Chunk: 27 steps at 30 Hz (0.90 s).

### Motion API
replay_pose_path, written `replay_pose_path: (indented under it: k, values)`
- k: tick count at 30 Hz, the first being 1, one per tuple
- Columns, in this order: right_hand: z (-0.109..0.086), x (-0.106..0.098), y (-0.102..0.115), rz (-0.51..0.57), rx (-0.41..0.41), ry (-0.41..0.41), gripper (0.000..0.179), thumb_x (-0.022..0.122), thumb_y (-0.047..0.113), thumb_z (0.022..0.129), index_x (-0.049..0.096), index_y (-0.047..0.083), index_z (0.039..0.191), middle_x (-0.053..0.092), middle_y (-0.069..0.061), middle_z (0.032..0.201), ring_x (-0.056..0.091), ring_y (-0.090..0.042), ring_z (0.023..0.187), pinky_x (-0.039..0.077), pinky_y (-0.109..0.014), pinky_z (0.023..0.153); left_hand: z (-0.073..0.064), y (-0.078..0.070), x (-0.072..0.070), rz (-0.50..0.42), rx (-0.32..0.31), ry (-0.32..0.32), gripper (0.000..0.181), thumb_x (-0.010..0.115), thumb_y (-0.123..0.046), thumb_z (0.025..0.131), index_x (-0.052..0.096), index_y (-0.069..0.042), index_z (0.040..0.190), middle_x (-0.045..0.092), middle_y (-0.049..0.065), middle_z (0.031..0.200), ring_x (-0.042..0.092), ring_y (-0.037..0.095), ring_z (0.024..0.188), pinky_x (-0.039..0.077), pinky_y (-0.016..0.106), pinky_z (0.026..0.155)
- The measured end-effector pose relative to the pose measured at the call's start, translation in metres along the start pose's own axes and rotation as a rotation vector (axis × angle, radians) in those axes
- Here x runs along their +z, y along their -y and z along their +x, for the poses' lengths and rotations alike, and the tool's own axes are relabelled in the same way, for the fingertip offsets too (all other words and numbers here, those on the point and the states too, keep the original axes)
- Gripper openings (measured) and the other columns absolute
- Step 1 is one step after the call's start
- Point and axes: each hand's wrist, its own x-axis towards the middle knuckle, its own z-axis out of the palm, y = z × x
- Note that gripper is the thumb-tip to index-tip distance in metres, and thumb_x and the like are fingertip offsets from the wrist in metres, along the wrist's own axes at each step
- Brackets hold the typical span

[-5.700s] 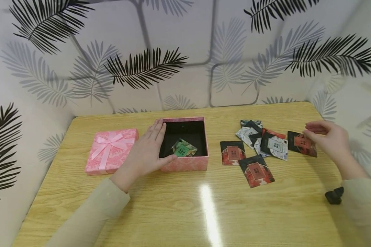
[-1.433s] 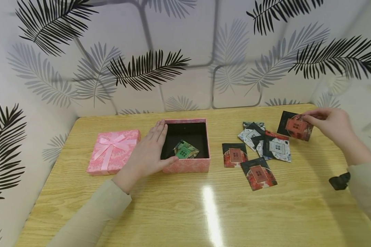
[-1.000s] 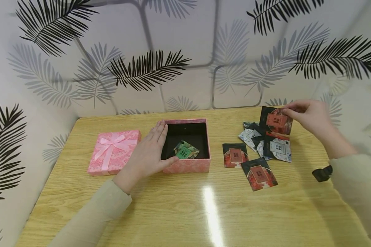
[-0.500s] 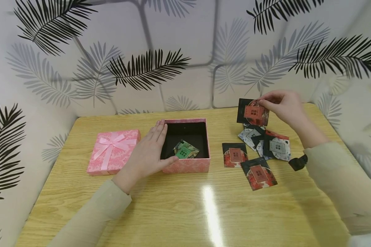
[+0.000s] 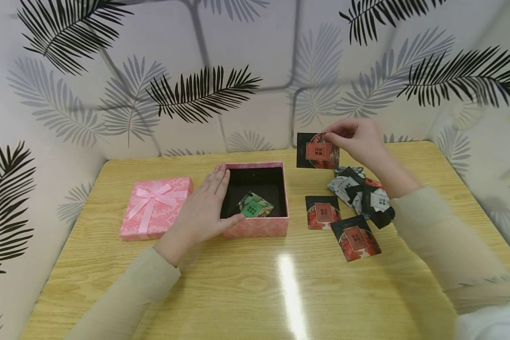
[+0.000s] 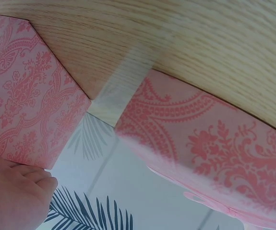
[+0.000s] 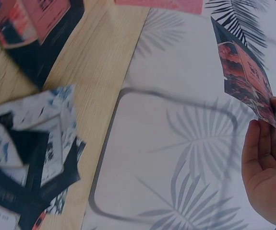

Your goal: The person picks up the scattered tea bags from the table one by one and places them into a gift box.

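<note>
My right hand [image 5: 359, 141] pinches a black-and-red sachet [image 5: 312, 152] by its right edge, raised in the air behind the table's rear part. In the right wrist view the thumb and fingers grip that sachet's edge, its printed face seen at a slant. My left hand [image 5: 201, 205] rests with straight fingers along the left rim of a pink patterned box [image 5: 255, 227], which has a black inside. A green sachet [image 5: 255, 207] lies at the bottom of the box. In the left wrist view the left fingers touch the box's pink side wall [image 6: 27, 96].
A pink lid with a ribbon bow [image 5: 155, 208] lies left of the box. Two red sachets [image 5: 323, 212] lie right of it, beside an overlapping pile of white-and-black sachets [image 5: 346, 182]. The right sleeve [image 5: 442, 241] passes over the table. A leaf-patterned wall [image 5: 255, 71] stands behind.
My right hand picked the red sachet up from the table's right side and has carried it left over the pile, towards the box. The left hand has stayed on the box rim.
</note>
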Motion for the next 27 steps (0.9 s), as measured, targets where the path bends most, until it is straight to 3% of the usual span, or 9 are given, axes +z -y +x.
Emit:
replay_pose_path:
  k: [4,11,17,27]
  values:
    - [0.001,0.011,0.009,0.031,-0.060,0.013,0.019,0.070,0.015,0.103,0.081,0.002,0.113,0.080,0.001,0.092,0.064,0.005,0.071,0.051,-0.017,0.067,0.000,0.001,0.000,0.012,0.010,-0.002,0.108,0.060,-0.068,0.097,0.020,0.004,0.167,0.013,0.018,0.179,0.014,0.034,0.167,0.023,0.049,0.134]
    - [-0.001,0.028,0.029,0.095,-0.106,0.071,0.018,0.070,0.012,0.103,0.081,0.001,0.112,0.080,-0.004,0.092,0.066,0.001,0.070,0.053,-0.018,0.067,0.000,0.000,-0.002,0.007,0.000,0.006,0.108,0.061,-0.067,0.097,0.020,0.002,0.168,0.012,0.017,0.179,0.014,0.034,0.167,0.022,0.049,0.134]
    - [-0.003,0.043,0.043,0.118,-0.142,0.120,0.017,0.071,0.013,0.103,0.082,0.003,0.112,0.080,-0.016,0.101,0.066,0.001,0.072,0.053,-0.019,0.068,0.000,0.000,-0.002,0.002,0.000,0.006,0.108,0.060,-0.068,0.097,0.018,0.002,0.168,0.012,0.017,0.179,0.013,0.033,0.167,0.021,0.049,0.134]
    - [-0.007,0.077,0.053,0.129,-0.232,0.218,0.013,0.072,0.012,0.102,0.083,0.007,0.109,0.080,-0.012,0.100,0.071,-0.013,0.079,0.057,-0.027,0.076,0.000,0.000,-0.001,0.010,0.001,0.013,0.109,0.060,-0.068,0.098,0.017,0.003,0.168,0.011,0.019,0.179,0.013,0.034,0.167,0.022,0.051,0.134]
